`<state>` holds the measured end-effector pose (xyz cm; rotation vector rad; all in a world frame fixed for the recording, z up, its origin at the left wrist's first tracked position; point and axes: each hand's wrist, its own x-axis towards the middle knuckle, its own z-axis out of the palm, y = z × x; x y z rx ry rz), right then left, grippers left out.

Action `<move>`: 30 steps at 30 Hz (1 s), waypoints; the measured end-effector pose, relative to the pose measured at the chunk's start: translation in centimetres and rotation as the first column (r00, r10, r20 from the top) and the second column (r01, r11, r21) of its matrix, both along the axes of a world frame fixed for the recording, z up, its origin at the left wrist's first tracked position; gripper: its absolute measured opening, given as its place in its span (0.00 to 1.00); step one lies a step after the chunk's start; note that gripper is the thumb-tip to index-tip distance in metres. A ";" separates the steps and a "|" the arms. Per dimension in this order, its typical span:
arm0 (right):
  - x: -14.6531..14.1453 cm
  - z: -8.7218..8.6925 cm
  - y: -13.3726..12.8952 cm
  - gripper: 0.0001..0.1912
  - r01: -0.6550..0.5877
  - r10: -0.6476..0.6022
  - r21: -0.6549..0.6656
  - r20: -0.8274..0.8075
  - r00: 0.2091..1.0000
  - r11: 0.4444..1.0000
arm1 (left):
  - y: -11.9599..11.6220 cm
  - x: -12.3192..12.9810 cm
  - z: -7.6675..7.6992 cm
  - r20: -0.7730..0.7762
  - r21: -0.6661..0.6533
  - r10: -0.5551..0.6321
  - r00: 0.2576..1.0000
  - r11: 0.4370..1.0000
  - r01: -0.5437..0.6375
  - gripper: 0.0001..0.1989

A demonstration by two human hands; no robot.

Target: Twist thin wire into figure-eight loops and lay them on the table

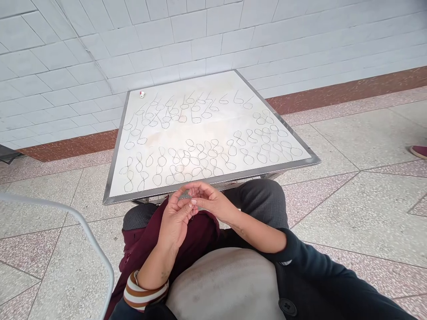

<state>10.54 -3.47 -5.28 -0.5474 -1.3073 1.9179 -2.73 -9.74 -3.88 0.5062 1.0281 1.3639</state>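
Observation:
My left hand (pixel 175 218) and my right hand (pixel 213 202) meet above my lap, just off the near edge of the white table (pixel 200 126). Between their pinched fingertips is a thin wire loop (pixel 192 213), partly hidden by the fingers. Many bent wire pieces lie on the table. Those near the front, such as a figure-eight wire (pixel 159 166), have two loops. Toward the back, pieces such as a single-loop wire (pixel 224 99) have one loop and a straight tail.
A small white and red object (pixel 142 94) sits at the table's back left corner. Behind stands a tiled wall (pixel 187 40). A grey curved metal bar (pixel 85 226) is at the left. Someone's shoe (pixel 419 152) shows at the right edge.

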 end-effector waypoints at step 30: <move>1.4 0.6 1.5 0.15 -0.047 0.036 0.084 0.124 0.992 0.995 | -0.4 -0.7 0.5 -0.109 -0.007 -0.008 0.994 1.000 0.007 0.23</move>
